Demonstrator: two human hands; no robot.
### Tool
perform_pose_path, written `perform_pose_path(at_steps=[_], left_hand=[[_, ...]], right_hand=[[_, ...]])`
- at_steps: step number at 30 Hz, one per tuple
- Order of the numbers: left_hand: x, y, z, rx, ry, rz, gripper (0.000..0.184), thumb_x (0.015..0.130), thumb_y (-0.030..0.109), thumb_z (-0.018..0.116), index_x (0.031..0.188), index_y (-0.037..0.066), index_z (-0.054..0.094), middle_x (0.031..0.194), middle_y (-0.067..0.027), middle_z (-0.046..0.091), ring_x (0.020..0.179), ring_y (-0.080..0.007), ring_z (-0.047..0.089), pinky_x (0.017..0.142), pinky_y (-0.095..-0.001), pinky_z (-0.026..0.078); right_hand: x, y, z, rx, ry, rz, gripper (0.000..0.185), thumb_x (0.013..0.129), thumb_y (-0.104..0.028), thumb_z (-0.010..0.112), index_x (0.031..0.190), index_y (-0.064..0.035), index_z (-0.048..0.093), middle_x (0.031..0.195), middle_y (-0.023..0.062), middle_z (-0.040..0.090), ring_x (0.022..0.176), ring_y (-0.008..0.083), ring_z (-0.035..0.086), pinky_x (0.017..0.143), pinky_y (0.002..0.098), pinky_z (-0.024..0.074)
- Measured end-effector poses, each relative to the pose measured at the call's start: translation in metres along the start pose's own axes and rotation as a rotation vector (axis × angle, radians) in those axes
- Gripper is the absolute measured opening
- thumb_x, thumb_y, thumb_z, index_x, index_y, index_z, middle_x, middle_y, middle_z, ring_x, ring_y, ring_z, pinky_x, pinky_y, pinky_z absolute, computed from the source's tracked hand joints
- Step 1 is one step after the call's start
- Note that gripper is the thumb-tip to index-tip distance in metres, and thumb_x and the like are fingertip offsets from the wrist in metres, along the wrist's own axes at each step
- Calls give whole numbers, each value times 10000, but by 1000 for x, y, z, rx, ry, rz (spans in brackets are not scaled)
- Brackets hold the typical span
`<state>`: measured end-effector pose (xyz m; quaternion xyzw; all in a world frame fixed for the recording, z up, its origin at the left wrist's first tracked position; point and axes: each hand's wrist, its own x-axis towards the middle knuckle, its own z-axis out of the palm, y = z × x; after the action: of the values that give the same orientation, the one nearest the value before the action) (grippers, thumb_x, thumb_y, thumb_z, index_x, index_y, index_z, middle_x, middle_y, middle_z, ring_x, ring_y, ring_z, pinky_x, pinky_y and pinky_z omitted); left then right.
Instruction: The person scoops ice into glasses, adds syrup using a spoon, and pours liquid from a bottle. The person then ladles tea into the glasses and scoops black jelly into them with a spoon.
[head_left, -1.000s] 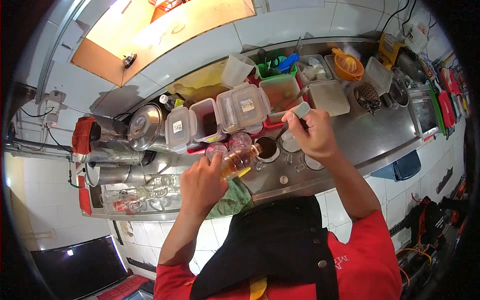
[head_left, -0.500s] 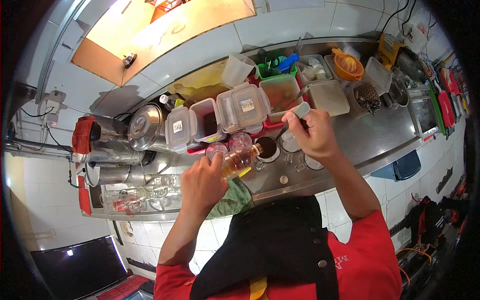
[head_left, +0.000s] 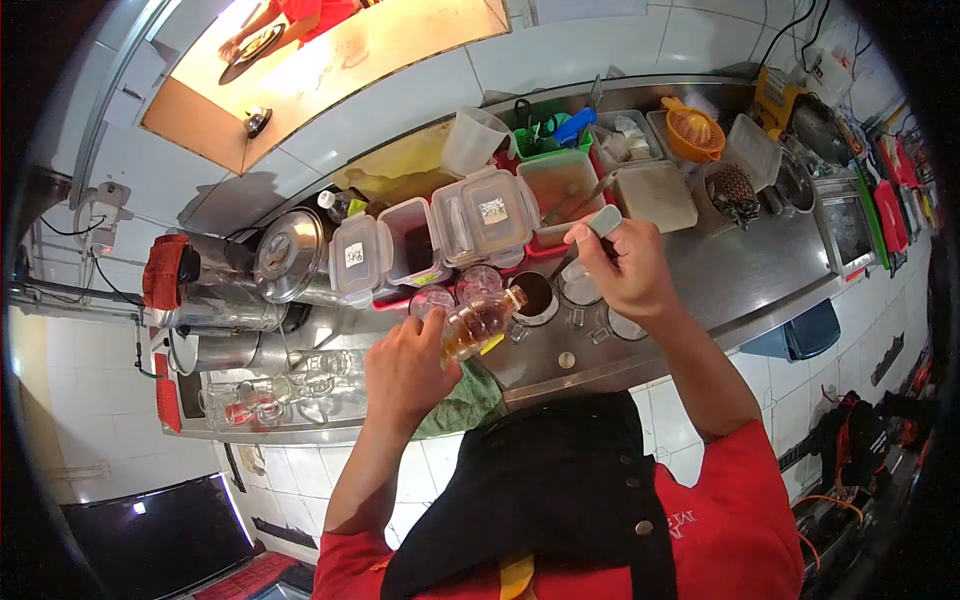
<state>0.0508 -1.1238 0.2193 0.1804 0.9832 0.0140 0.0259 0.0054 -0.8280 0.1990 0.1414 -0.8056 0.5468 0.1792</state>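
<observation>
My left hand (head_left: 405, 365) is wrapped round a clear bottle (head_left: 475, 327) of amber liquid. The bottle is tilted, its mouth at the edge of a glass mug (head_left: 540, 318) with a dark round surface at its top. In my right hand (head_left: 628, 272) is a utensil with a grey-green handle (head_left: 604, 221). Its thin dark shaft slants down to the mug; whether the dark round is its bowl or the mug's contents, I cannot tell. Two glasses with pinkish contents (head_left: 480, 282) stand behind the bottle. Another glass mug (head_left: 580, 285) is partly behind my right hand.
Lidded plastic tubs (head_left: 485, 215) line the back of the steel counter (head_left: 740, 270). An orange juicer (head_left: 695, 130) and a pineapple (head_left: 733, 190) are at the right. Several upturned glass mugs (head_left: 270, 395), a green cloth (head_left: 465, 400) and metal pots (head_left: 225, 350) are at the left.
A person in red holding a plate has appeared in the hatch at the top. My hands, the bottle and the utensil have hardly moved.
</observation>
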Motion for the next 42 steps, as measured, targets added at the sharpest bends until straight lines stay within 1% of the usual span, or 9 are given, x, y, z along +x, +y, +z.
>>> perform_pose_path(at_steps=[5, 14, 24, 26, 28, 33, 38, 41, 42], left_hand=[[-1, -5, 15, -140, 36, -17, 560, 696, 262, 804, 1201, 106, 621, 908, -104, 665, 868, -319, 696, 709, -446, 562], [-3, -10, 40, -319, 59, -65, 578, 703, 265, 817, 1222, 109, 616, 986, -99, 691, 930, -325, 698, 749, -435, 570], [-9, -12, 65, -514, 133, -97, 642, 678, 245, 858, 1245, 96, 597, 1003, -142, 718, 901, -366, 710, 768, -453, 571], [-11, -15, 76, -661, 152, -88, 654, 689, 236, 874, 1256, 81, 588, 1000, -156, 723, 917, -357, 724, 778, -429, 574], [-14, -12, 79, -754, 152, -90, 653, 697, 231, 879, 1256, 68, 583, 996, -166, 725, 910, -352, 729, 779, -414, 573], [-26, -11, 97, -916, 137, -91, 652, 721, 219, 887, 1259, 32, 569, 983, -179, 732, 889, -317, 744, 780, -376, 569], [-42, -9, 109, -1103, 185, -157, 616, 736, 197, 881, 1236, 11, 574, 988, -145, 741, 873, -230, 741, 778, -347, 566], [-49, -11, 110, -1048, 221, -154, 599, 738, 187, 880, 1220, 4, 573, 974, -141, 738, 851, -211, 730, 769, -333, 561], [-51, -12, 110, -1050, 223, -154, 599, 738, 187, 880, 1220, 4, 573, 974, -141, 738, 851, -211, 730, 769, -333, 561]], right_hand=[[-1, -1, -1, 22, -26, 42, 166, 1013, -114, 613, 942, -4, 714, 596, -15, 547, 535, 52, 483, 505, 258, 377], [-3, -2, -2, -14, -8, -28, 161, 1012, -109, 613, 950, -2, 716, 583, -14, 546, 521, 51, 480, 497, 260, 374], [-8, -4, -1, -57, -5, -71, 150, 1001, -90, 620, 940, 9, 714, 575, -2, 536, 501, 62, 458, 483, 268, 358], [-10, -7, -1, -77, -11, -94, 137, 996, -79, 625, 939, 10, 713, 576, 0, 536, 497, 64, 453, 478, 270, 353], [-12, -9, -1, -107, -29, -93, 66, 948, -68, 675, 971, -9, 696, 660, 79, 619, 515, 150, 555, 491, 313, 421], [-14, -14, -1, -133, -40, -133, 65, 924, -42, 687, 978, -8, 689, 681, 81, 621, 512, 149, 549, 488, 310, 421], [-17, -16, 0, -150, -36, -195, 70, 910, -23, 687, 977, -2, 682, 707, 85, 629, 511, 155, 552, 487, 313, 432], [-20, -20, 0, -147, -52, -178, 64, 906, -14, 686, 964, 9, 676, 729, 88, 639, 511, 168, 557, 486, 317, 443], [-20, -20, 1, -166, -48, -230, 61, 904, -9, 686, 959, 14, 674, 738, 89, 642, 515, 171, 564, 486, 323, 450]])
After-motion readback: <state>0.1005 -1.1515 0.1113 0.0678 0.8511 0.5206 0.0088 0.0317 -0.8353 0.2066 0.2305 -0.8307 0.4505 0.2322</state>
